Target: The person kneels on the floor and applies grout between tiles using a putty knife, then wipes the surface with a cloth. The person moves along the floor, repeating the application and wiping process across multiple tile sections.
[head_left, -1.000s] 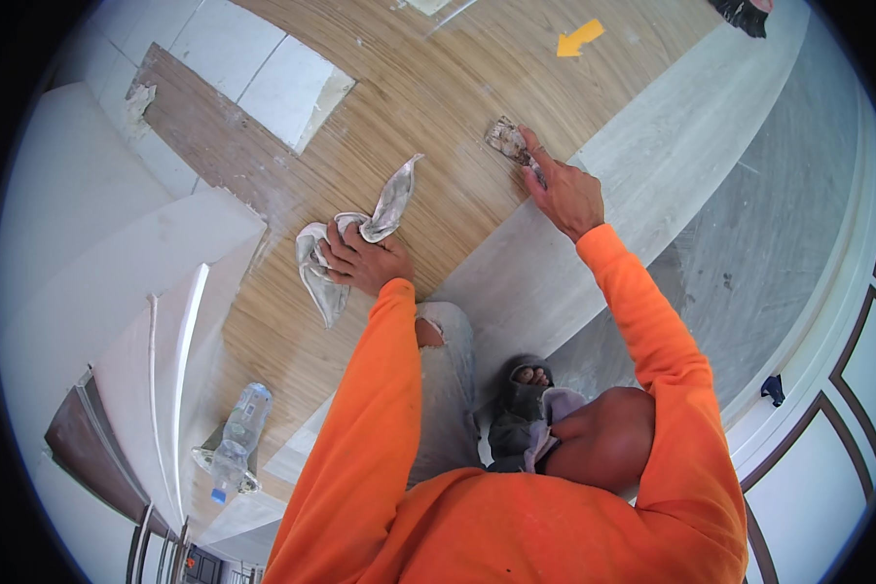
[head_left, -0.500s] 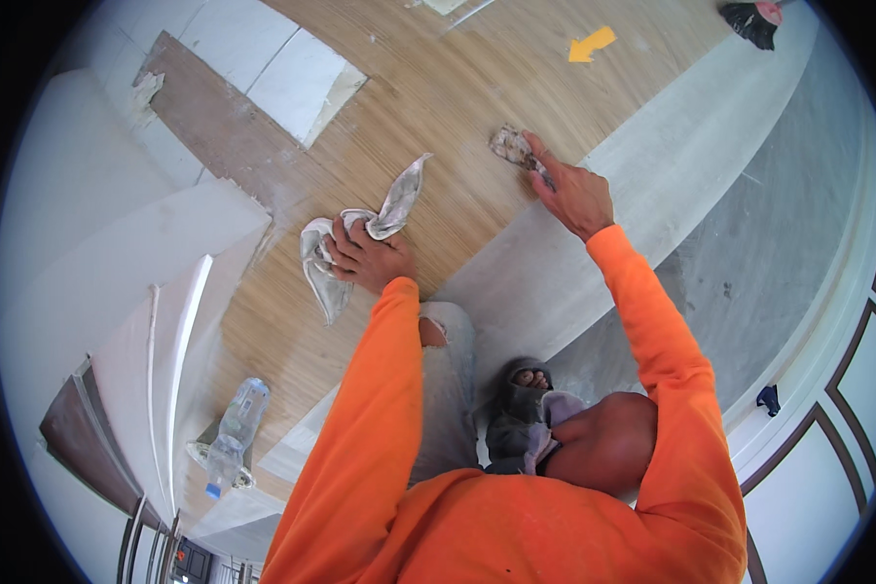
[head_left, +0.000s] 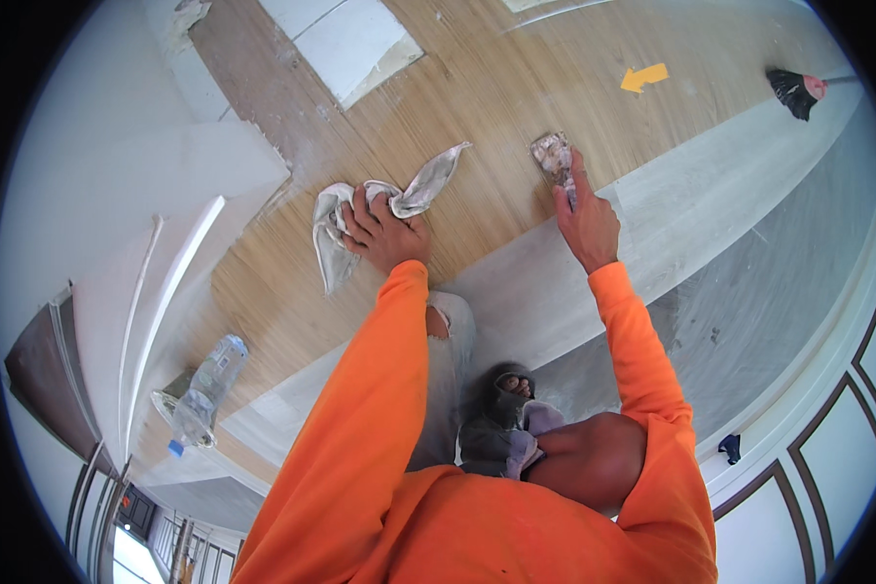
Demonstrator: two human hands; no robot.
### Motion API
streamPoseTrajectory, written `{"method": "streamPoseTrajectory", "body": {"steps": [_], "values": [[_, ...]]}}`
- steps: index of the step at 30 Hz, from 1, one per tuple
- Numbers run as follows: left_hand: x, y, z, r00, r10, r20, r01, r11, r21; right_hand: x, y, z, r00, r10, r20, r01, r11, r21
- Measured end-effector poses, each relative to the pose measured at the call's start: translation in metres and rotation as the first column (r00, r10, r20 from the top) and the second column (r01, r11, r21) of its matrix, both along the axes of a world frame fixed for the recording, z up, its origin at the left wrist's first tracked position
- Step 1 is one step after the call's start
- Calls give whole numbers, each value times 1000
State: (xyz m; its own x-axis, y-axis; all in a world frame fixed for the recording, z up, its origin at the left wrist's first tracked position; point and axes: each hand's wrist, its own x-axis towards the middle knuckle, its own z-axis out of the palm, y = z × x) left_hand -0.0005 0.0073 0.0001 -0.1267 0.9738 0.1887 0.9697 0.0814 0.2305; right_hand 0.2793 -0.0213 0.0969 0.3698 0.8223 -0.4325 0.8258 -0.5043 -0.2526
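My left hand (head_left: 384,230) presses its curled fingers on a crumpled, dirty white cloth (head_left: 335,255) on the wood-patterned floor (head_left: 487,92). My right hand (head_left: 587,226) grips a scraper (head_left: 553,154) with a stained, crusted blade, held low over the floor beside a pale grey strip (head_left: 672,209). Its handle is mostly hidden by my fingers. A yellow arrow (head_left: 644,77) lies on the floor beyond the scraper. My bent knee and sandalled foot are below my hands.
A clear plastic bottle (head_left: 210,375) lies at the lower left. A black brush head (head_left: 789,91) is at the upper right. White tiles (head_left: 346,44) border a torn brownish patch. A white wall (head_left: 68,224) rises at left, panelled white surfaces (head_left: 837,453) at right.
The view has turned, shifting the floor and surroundings within the picture. Both hands keep their holds on cloth and scraper, with little visible movement relative to the floor.
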Motion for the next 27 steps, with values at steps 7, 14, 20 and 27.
{"method": "streamPoseTrajectory", "body": {"steps": [7,14,20,27], "values": [[1,-5,1,1000,16,11,-16,1000,0,-10,-2,8,999,-44,-29,43,999,-28],[4,-3,2,1000,26,13,-25,1000,-9,-11,-8,7,994,-92,-50,89,994,-55],[2,-4,-1,1000,17,14,-17,1000,-2,-8,15,9,998,-61,-22,60,997,-51],[0,-1,1,1000,14,-4,-14,1000,0,-7,9,13,998,-54,-38,51,997,-59]]}}
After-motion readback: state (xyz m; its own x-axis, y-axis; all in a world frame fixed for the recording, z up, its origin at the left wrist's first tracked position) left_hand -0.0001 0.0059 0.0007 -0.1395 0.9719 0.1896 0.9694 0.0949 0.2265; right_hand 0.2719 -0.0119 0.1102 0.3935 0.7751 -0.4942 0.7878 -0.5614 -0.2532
